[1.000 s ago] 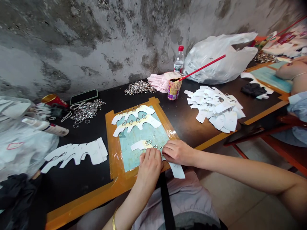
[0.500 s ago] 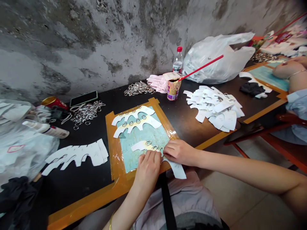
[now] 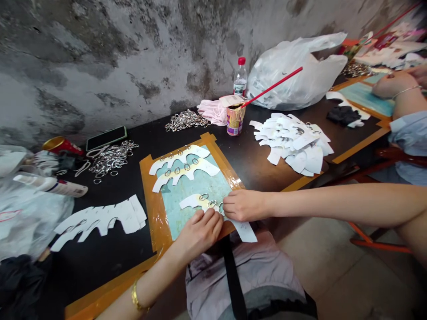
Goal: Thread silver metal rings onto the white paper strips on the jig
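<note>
At the near edge of a taped light-blue board (image 3: 173,218), my left hand (image 3: 203,229) pinches the lower edge of a curved white cut-out piece (image 3: 245,229) with finger-like tabs. My right hand (image 3: 245,205) is closed on the same piece, beside a metal ring partly hidden by its fingers. Two more metal rings (image 3: 211,204) sit on the piece's yellowish band, left of the fingers. Farther up the board lie two similar white pieces (image 3: 207,166), each carrying several rings along its band. What exactly the fingertips press is covered by the hands.
White cut-outs (image 3: 100,222) are stacked at left, near a white bottle (image 3: 53,184) and loose rings (image 3: 111,160). More rings (image 3: 185,121), a paper cup (image 3: 234,120) with a red stick, and a plastic bag (image 3: 293,73) stand behind. A heap of white pieces (image 3: 293,138) lies right; another person's hand (image 3: 393,84) works beyond.
The view has shifted slightly, so the table things appear farther left. Both hands stay at the same piece; my left forearm lies lower and farther left, showing a gold bracelet.
</note>
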